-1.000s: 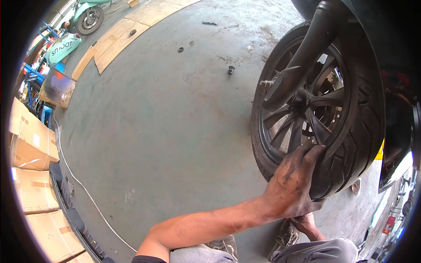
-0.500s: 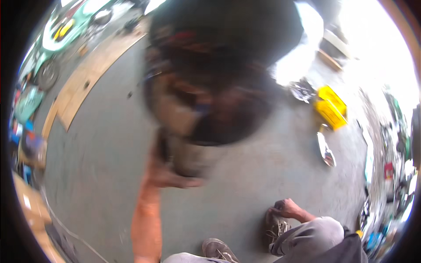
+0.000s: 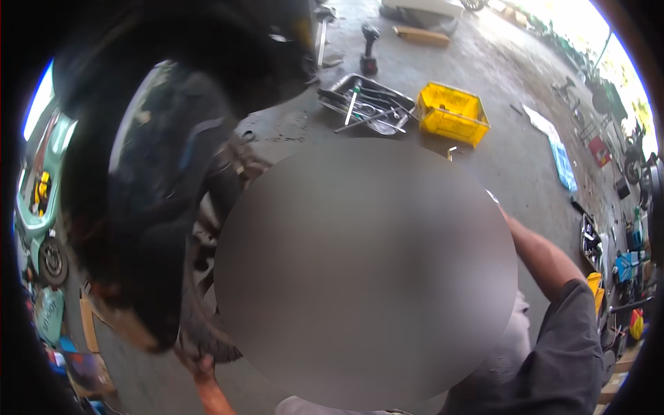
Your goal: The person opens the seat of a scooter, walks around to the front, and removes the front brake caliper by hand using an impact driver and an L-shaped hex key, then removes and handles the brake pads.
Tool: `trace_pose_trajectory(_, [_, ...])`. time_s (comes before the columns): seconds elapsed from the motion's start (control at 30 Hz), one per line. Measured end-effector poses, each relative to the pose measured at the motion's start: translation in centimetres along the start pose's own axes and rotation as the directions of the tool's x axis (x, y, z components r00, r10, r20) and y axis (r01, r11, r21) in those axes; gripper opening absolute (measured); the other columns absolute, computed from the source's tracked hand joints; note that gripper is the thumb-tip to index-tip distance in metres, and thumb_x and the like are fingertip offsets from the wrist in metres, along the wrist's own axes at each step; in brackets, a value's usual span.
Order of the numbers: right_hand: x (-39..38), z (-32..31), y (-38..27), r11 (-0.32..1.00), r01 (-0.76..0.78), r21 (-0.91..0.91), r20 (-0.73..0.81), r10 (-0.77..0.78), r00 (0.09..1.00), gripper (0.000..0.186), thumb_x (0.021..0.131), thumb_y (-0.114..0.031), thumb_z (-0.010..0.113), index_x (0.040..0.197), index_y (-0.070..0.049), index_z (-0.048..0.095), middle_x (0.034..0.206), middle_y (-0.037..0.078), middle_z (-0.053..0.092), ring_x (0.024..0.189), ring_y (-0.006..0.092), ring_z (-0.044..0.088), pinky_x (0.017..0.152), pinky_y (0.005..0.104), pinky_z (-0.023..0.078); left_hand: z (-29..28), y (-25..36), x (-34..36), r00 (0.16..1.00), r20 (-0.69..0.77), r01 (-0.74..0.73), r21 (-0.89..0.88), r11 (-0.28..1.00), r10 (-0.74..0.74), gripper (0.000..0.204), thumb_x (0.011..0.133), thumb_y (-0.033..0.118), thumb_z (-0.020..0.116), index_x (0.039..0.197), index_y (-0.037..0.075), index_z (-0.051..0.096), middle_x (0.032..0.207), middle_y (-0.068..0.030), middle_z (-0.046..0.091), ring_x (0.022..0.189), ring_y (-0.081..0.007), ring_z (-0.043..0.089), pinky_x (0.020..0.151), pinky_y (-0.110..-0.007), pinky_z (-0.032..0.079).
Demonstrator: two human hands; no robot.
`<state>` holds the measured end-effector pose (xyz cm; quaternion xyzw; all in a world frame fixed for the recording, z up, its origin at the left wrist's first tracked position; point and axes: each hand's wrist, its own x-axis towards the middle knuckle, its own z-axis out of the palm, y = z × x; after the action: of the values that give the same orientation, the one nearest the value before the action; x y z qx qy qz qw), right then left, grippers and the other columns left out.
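Observation:
A large glossy black curved part of a vehicle fills the left and upper left, close to me. Beside its lower edge shows a dark treaded tire. My left hand grips the tire low down, thumb on the near side, most fingers hidden behind it. My right forearm reaches in from the right, bent at the elbow. The hand at its end is hidden by a big blurred oval covering the middle of the view, so its fingers and anything in them cannot be seen.
Beyond the blur lie a black tray of hand tools, a yellow bin and an upright cordless drill on the grey floor. A light green scooter stands far left. Tools and parts line the right side.
My view has swung right. The black part now sits at left, larger and clearer. My right hand has left my shoe and reaches forward; the left stays low at the wheel.

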<state>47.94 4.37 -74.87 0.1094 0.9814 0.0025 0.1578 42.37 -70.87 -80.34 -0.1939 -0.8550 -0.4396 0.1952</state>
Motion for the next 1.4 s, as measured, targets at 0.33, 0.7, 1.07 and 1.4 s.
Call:
trace_pose_trajectory(0.33, [22.5, -8.1, 10.4, 0.936, -0.015, 0.352, -0.167, 0.078, 0.983, 0.030, 0.087, -0.031, 0.058, 0.092, -0.003, 0.065, 0.088, 0.019, 0.066, 0.086, 0.0357, 0.062, 0.080, 0.0433, 0.048, -2.4, 12.2, 0.5, 0.966, 0.234, -0.129, 0.807, 0.577, -0.110, 0.072, 0.080, 0.041, 0.066, 0.133, -0.001, 0.042, 0.130, -0.0185, 0.048, 0.111, -0.0227, 0.051, 0.088, -0.040, 0.043])
trace_pose_trajectory(0.7, [66.7, -12.8, 13.5, 0.778, 0.257, 0.574, -0.456, 0.043, 0.889, 0.067, 0.081, -0.041, 0.066, 0.129, 0.000, 0.046, 0.117, 0.023, 0.060, 0.106, 0.0351, 0.060, 0.087, 0.0383, 0.049, -2.6, 20.1, 3.0, 0.771, -0.108, -0.075, 0.963, -0.258, -0.628, 0.043, 0.090, 0.032, 0.057, 0.121, 0.002, 0.053, 0.112, -0.0148, 0.061, 0.096, -0.0212, 0.060, 0.076, -0.036, 0.051])
trace_pose_trajectory(1.07, [79.9, -15.5, 11.1, 0.546, 0.483, 0.685, -0.597, 0.041, 0.801, 0.044, 0.077, -0.039, 0.072, 0.103, -0.005, 0.064, 0.087, 0.007, 0.064, 0.077, 0.0161, 0.058, 0.068, 0.0340, 0.047, 3.5, 24.2, 6.6, 0.493, -0.445, 0.182, 0.893, -0.411, -0.748, 0.040, 0.087, 0.034, 0.058, 0.113, 0.004, 0.058, 0.105, -0.0136, 0.062, 0.094, -0.0252, 0.060, 0.076, -0.040, 0.050])
trace_pose_trajectory(1.4, [68.5, -10.9, 16.1, 0.142, 0.472, 0.870, -0.449, 0.625, 0.638, 0.038, 0.073, -0.032, 0.072, 0.094, -0.001, 0.064, 0.071, 0.006, 0.059, 0.064, 0.0150, 0.055, 0.058, 0.0311, 0.044, 10.3, 25.5, 10.1, 0.077, -0.431, 0.963, 0.266, -0.045, -0.899, 0.039, 0.083, 0.036, 0.060, 0.107, 0.005, 0.061, 0.102, -0.0136, 0.063, 0.092, -0.0283, 0.061, 0.076, -0.045, 0.049])
